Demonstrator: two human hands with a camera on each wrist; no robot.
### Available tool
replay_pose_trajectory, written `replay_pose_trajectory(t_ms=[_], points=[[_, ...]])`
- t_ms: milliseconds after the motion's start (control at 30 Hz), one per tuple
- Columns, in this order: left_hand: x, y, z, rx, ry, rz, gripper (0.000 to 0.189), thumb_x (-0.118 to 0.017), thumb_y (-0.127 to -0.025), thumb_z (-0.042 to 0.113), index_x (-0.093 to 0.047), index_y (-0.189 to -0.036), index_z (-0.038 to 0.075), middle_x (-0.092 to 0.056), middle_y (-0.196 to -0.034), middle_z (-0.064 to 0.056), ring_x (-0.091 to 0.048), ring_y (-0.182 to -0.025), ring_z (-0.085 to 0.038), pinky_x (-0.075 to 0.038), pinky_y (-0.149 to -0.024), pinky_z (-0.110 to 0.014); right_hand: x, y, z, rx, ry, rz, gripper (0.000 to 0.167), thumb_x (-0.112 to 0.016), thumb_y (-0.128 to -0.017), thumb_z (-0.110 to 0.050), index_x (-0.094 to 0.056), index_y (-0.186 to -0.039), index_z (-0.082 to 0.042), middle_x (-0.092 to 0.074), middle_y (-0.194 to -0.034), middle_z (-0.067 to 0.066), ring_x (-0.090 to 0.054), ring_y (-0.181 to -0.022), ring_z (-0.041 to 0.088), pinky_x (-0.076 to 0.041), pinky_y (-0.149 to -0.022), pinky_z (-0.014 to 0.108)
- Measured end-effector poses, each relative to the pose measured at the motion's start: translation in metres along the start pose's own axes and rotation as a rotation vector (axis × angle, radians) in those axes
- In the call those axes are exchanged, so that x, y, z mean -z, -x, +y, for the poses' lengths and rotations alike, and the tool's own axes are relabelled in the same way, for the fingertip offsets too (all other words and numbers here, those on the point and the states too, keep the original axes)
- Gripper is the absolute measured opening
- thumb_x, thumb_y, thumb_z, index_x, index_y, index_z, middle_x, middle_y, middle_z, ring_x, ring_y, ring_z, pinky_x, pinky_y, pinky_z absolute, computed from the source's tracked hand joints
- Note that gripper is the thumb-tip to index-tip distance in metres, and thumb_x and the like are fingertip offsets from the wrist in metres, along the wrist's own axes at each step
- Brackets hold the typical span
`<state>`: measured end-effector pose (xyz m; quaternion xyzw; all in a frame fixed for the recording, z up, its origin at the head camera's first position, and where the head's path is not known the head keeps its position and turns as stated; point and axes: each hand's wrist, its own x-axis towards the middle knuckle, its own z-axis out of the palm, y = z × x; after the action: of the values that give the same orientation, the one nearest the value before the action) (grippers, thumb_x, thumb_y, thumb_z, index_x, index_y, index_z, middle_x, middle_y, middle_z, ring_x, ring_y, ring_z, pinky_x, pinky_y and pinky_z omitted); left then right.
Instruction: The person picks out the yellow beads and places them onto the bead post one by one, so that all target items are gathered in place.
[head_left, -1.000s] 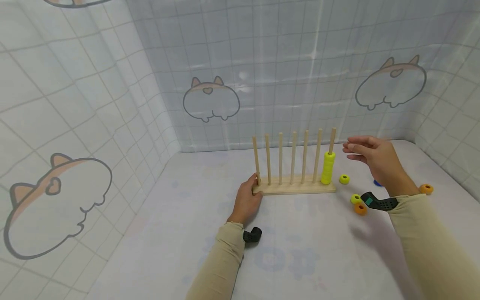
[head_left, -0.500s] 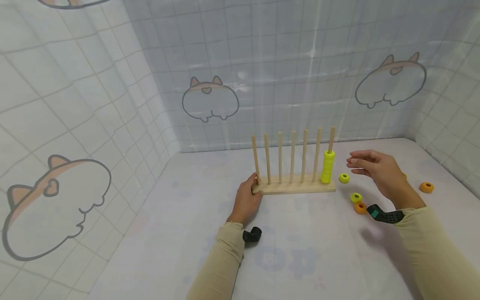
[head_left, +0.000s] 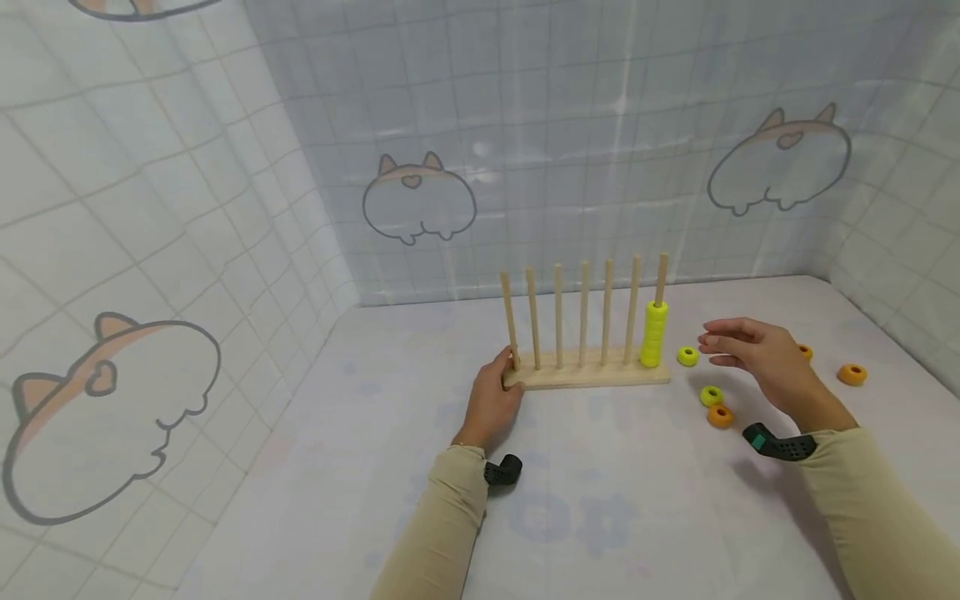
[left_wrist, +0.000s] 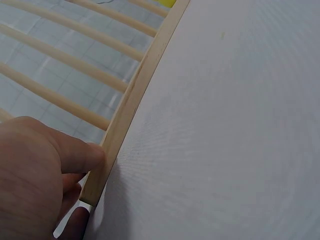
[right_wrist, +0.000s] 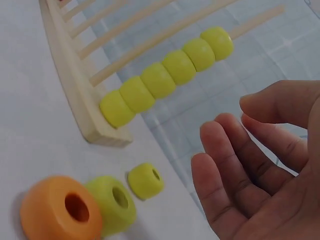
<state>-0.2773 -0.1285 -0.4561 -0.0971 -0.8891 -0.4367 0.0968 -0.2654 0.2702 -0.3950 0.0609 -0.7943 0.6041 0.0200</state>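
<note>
A wooden peg rack (head_left: pixel 585 373) with several upright pegs stands on the table. Its rightmost peg carries a stack of several yellow beads (head_left: pixel 654 335), with bare wood showing above them. My left hand (head_left: pixel 491 404) grips the left end of the rack's base, the thumb on the front edge in the left wrist view. To the right of the rack hovers my right hand (head_left: pixel 765 354), fingers bent loosely with nothing between them in the right wrist view. Nearest to it are a loose yellow bead (head_left: pixel 687 357) and another yellow bead (head_left: pixel 711 396) beside an orange bead (head_left: pixel 720 416).
Farther right lie an orange bead (head_left: pixel 852 374) and one more orange bead (head_left: pixel 804 352), partly behind the right hand. A pale patterned cloth (head_left: pixel 570 500) covers the table. Tiled-print sheeting (head_left: pixel 555 150) with cartoon animals rises behind and at both sides.
My right hand has moved down and slightly right, away from the bead stack, its fingers loose throughout. The left hand keeps its grip on the rack, and the beads stay put.
</note>
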Motion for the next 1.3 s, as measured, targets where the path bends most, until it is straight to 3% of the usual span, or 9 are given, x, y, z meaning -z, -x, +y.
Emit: replay_pose_trajectory(t_ms=[133, 333, 533, 600, 733, 800, 867, 1167, 1300], points=[[0.0, 0.001, 0.001, -0.003, 0.002, 0.006, 0.066, -0.063, -0.092, 0.002, -0.04, -0.154, 0.006, -0.058, -0.137, -0.016, -0.046, -0.133, -0.031, -0.038, -0.111, -0.045, 0.004, 0.001, 0.007, -0.015, 0.049, -0.026, 0.051, -0.063, -0.101, -0.028, -0.05, -0.137, 0.005, -0.067, -0.109, -0.011, -0.066, -0.096, 0.0, -0.057, -0.082, 0.022], [-0.001, 0.0, 0.0, -0.001, 0.008, 0.002, 0.066, -0.063, -0.092, 0.003, -0.039, -0.154, 0.006, -0.058, -0.138, -0.015, -0.046, -0.133, -0.03, -0.039, -0.111, -0.043, 0.007, 0.004, 0.014, -0.071, 0.158, -0.067, 0.06, -0.061, -0.101, -0.036, -0.046, -0.143, 0.004, -0.06, -0.129, 0.016, -0.062, -0.098, 0.0, -0.056, -0.085, 0.023], [-0.002, 0.0, 0.0, 0.002, 0.005, -0.004, 0.066, -0.066, -0.094, 0.004, -0.039, -0.154, 0.007, -0.058, -0.138, -0.013, -0.048, -0.132, -0.027, -0.042, -0.109, -0.041, 0.011, 0.007, 0.019, -0.093, 0.25, -0.13, 0.059, -0.056, -0.103, -0.039, -0.046, -0.144, 0.003, -0.055, -0.136, 0.024, -0.063, -0.105, 0.011, -0.054, -0.085, 0.021], [-0.002, 0.0, -0.001, -0.001, 0.007, 0.0, 0.066, -0.066, -0.094, 0.004, -0.039, -0.154, 0.007, -0.059, -0.137, -0.013, -0.048, -0.132, -0.028, -0.042, -0.108, -0.041, 0.012, 0.007, 0.02, -0.105, 0.283, -0.152, 0.06, -0.056, -0.103, -0.04, -0.047, -0.145, 0.001, -0.057, -0.136, 0.022, -0.063, -0.109, 0.016, -0.054, -0.089, 0.026], [-0.002, 0.0, -0.001, -0.004, 0.009, 0.006, 0.066, -0.066, -0.093, 0.003, -0.039, -0.154, 0.006, -0.059, -0.137, -0.013, -0.048, -0.132, -0.028, -0.042, -0.108, -0.041, 0.015, 0.007, 0.022, -0.146, 0.323, -0.194, 0.063, -0.058, -0.1, -0.046, -0.047, -0.145, -0.003, -0.057, -0.137, 0.02, -0.061, -0.115, 0.027, -0.047, -0.1, 0.051], [-0.002, -0.001, -0.002, -0.003, 0.007, 0.005, 0.066, -0.066, -0.093, 0.003, -0.039, -0.154, 0.007, -0.059, -0.137, -0.013, -0.047, -0.132, -0.027, -0.042, -0.108, -0.041, 0.017, 0.008, 0.023, -0.159, 0.332, -0.212, 0.064, -0.059, -0.1, -0.046, -0.047, -0.146, -0.003, -0.057, -0.138, 0.02, -0.061, -0.115, 0.031, -0.042, -0.101, 0.061], [-0.002, -0.001, -0.002, -0.002, 0.004, 0.003, 0.067, -0.066, -0.093, 0.004, -0.039, -0.154, 0.007, -0.059, -0.137, -0.012, -0.047, -0.133, -0.027, -0.041, -0.109, -0.041, 0.018, 0.008, 0.024, -0.167, 0.34, -0.226, 0.061, -0.06, -0.1, -0.044, -0.048, -0.145, -0.004, -0.057, -0.137, 0.02, -0.061, -0.114, 0.032, -0.04, -0.1, 0.064], [-0.001, 0.0, 0.0, -0.004, 0.0, 0.008, 0.066, -0.066, -0.093, 0.003, -0.04, -0.154, 0.007, -0.059, -0.137, -0.013, -0.047, -0.132, -0.029, -0.041, -0.109, -0.042, 0.028, 0.013, 0.028, -0.122, 0.411, -0.273, 0.053, -0.067, -0.096, -0.041, -0.059, -0.135, -0.007, -0.061, -0.133, 0.016, -0.05, -0.122, 0.034, -0.044, -0.093, 0.053], [-0.001, 0.0, 0.0, 0.006, -0.006, 0.008, 0.066, -0.065, -0.093, 0.004, -0.04, -0.154, 0.008, -0.059, -0.137, -0.012, -0.048, -0.132, -0.028, -0.041, -0.109, -0.042, 0.029, 0.013, 0.031, -0.089, 0.409, -0.305, 0.05, -0.069, -0.095, -0.039, -0.061, -0.134, -0.008, -0.062, -0.132, 0.013, -0.056, -0.121, 0.029, -0.048, -0.094, 0.043]])
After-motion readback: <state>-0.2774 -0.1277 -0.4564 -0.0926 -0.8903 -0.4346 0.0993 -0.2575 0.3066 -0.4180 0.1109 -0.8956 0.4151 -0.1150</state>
